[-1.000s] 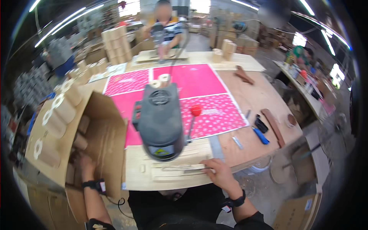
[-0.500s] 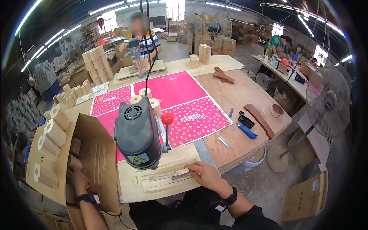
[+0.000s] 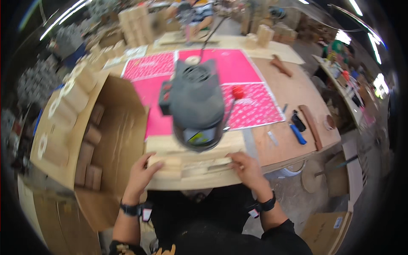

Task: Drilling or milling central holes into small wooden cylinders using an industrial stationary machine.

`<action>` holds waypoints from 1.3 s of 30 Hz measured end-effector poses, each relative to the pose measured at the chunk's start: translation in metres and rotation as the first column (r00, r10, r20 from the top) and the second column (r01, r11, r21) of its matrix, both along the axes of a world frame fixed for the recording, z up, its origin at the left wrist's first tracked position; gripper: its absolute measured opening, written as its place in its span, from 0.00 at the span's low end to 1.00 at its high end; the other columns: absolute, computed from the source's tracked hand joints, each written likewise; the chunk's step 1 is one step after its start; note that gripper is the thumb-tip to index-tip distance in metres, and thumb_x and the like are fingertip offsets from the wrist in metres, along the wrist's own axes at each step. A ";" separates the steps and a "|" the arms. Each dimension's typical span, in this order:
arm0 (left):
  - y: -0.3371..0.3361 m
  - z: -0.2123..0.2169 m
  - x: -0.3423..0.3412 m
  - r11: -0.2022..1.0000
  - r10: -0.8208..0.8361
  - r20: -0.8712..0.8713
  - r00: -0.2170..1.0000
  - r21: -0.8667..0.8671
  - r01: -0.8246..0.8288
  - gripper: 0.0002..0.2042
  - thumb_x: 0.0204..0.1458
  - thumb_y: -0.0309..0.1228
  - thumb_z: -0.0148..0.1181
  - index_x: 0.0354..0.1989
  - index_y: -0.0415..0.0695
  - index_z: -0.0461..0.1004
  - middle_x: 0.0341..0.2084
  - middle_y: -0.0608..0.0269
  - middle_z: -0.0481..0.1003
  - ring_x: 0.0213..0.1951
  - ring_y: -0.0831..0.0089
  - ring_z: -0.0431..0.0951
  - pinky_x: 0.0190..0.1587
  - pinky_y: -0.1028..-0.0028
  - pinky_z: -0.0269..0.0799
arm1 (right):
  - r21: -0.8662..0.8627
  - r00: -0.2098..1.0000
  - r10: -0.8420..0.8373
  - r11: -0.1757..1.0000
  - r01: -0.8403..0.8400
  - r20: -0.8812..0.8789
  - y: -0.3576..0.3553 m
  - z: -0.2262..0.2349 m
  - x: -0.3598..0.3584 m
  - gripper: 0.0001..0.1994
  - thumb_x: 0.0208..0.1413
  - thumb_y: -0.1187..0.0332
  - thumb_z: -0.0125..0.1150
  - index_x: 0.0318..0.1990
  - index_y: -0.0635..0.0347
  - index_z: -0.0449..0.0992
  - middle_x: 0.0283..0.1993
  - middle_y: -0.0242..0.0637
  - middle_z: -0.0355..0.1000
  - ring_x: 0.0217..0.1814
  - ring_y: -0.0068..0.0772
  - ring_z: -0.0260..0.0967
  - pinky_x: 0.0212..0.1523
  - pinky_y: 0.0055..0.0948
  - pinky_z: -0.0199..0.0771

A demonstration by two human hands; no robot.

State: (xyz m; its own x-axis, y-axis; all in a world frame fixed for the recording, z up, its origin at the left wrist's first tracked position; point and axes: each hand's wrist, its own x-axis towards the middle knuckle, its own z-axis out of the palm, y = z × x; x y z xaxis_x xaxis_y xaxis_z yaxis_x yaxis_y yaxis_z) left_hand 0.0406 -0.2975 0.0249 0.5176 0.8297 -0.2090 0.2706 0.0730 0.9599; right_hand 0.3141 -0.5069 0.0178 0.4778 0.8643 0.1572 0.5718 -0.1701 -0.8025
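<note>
My left hand [image 3: 142,175] grips the left end of a pale wooden block [image 3: 171,166], thumb on its near side. The block rests on a light wooden board [image 3: 199,183] in front of a dark grey drill press [image 3: 197,95] with a red-knobbed lever [image 3: 238,92]. My right hand [image 3: 248,171] is closed at the right end of a narrow wooden strip [image 3: 212,164] on the board, thumb and fingers at its tip. The drill press head hides whatever lies behind it, and motion blurs the scene.
At left an open cardboard box [image 3: 123,114] holds several wooden blocks, with pale cylinders [image 3: 63,108] standing along its flap. Pink printed sheets [image 3: 255,104] cover the bench. A blue-handled cutter [image 3: 297,134] and a brown wooden piece [image 3: 311,126] lie right. A person [image 3: 199,19] works opposite.
My left hand has come out of the cardboard box and over to the board with a wooden block. My right hand stays by the strip. The whole view has shifted.
</note>
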 end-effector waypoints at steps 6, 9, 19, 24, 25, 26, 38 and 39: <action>0.000 -0.010 -0.006 0.973 -0.004 -0.212 0.977 0.226 0.054 0.35 0.50 0.50 0.68 0.60 0.37 0.71 0.43 0.46 0.81 0.43 0.67 0.81 0.48 0.70 0.74 | -0.027 0.999 0.050 0.998 -0.050 -0.019 0.003 -0.004 0.000 0.14 0.53 0.82 0.62 0.48 0.62 0.78 0.42 0.42 0.76 0.41 0.33 0.75 0.42 0.28 0.77; 0.002 -0.006 -0.004 0.989 -0.043 -0.172 0.984 0.134 0.066 0.36 0.50 0.51 0.67 0.61 0.37 0.70 0.42 0.45 0.80 0.42 0.66 0.81 0.47 0.70 0.74 | 0.063 1.000 0.011 0.998 -0.010 -0.012 0.006 -0.007 0.000 0.14 0.51 0.81 0.64 0.47 0.61 0.78 0.32 0.37 0.71 0.31 0.28 0.70 0.33 0.25 0.71; -0.007 0.007 0.024 0.955 -0.100 -0.429 0.898 0.213 0.208 0.34 0.55 0.47 0.64 0.63 0.34 0.66 0.44 0.48 0.80 0.46 0.69 0.79 0.49 0.73 0.73 | 0.047 0.996 0.050 0.998 -0.046 -0.079 0.007 -0.018 -0.004 0.14 0.53 0.80 0.64 0.48 0.62 0.78 0.34 0.37 0.74 0.32 0.23 0.69 0.34 0.22 0.70; -0.047 -0.017 0.046 0.971 -0.051 0.201 0.978 0.238 0.001 0.30 0.54 0.42 0.65 0.58 0.30 0.69 0.39 0.38 0.79 0.43 0.53 0.82 0.48 0.65 0.76 | 0.131 0.923 -0.068 0.983 0.127 -0.379 0.015 -0.026 -0.004 0.20 0.58 0.79 0.62 0.58 0.62 0.72 0.42 0.32 0.76 0.38 0.17 0.70 0.38 0.18 0.70; -0.051 -0.023 0.045 0.925 -0.087 0.120 0.989 0.378 0.036 0.29 0.52 0.35 0.66 0.58 0.28 0.67 0.42 0.38 0.77 0.48 0.50 0.79 0.50 0.63 0.75 | 0.132 0.924 -0.044 0.986 0.101 -0.380 0.017 -0.028 -0.004 0.20 0.58 0.79 0.62 0.58 0.62 0.72 0.42 0.32 0.76 0.38 0.17 0.70 0.38 0.18 0.70; -0.054 -0.029 0.044 0.925 -0.075 0.116 0.990 0.379 0.026 0.29 0.52 0.35 0.66 0.58 0.28 0.67 0.42 0.38 0.77 0.48 0.50 0.79 0.50 0.63 0.75 | 0.091 0.915 -0.069 0.989 0.114 -0.399 0.019 -0.029 -0.003 0.22 0.58 0.80 0.61 0.60 0.63 0.70 0.43 0.33 0.76 0.41 0.18 0.71 0.43 0.20 0.71; -0.056 -0.065 0.052 0.570 0.134 -0.139 0.981 0.820 0.039 0.37 0.41 0.35 0.73 0.59 0.35 0.62 0.43 0.43 0.74 0.44 0.48 0.77 0.40 0.59 0.76 | 0.059 0.941 -0.128 0.986 0.154 -0.312 0.023 -0.028 -0.013 0.31 0.52 0.83 0.55 0.67 0.66 0.63 0.61 0.45 0.70 0.61 0.33 0.69 0.63 0.31 0.66; -0.054 -0.067 0.054 0.552 0.158 -0.144 0.977 0.833 0.033 0.34 0.40 0.36 0.74 0.54 0.36 0.65 0.39 0.48 0.74 0.40 0.50 0.77 0.35 0.58 0.75 | 0.028 0.927 -0.127 0.989 0.146 -0.352 0.026 -0.014 -0.009 0.26 0.58 0.77 0.55 0.66 0.67 0.64 0.59 0.46 0.71 0.58 0.32 0.70 0.60 0.32 0.69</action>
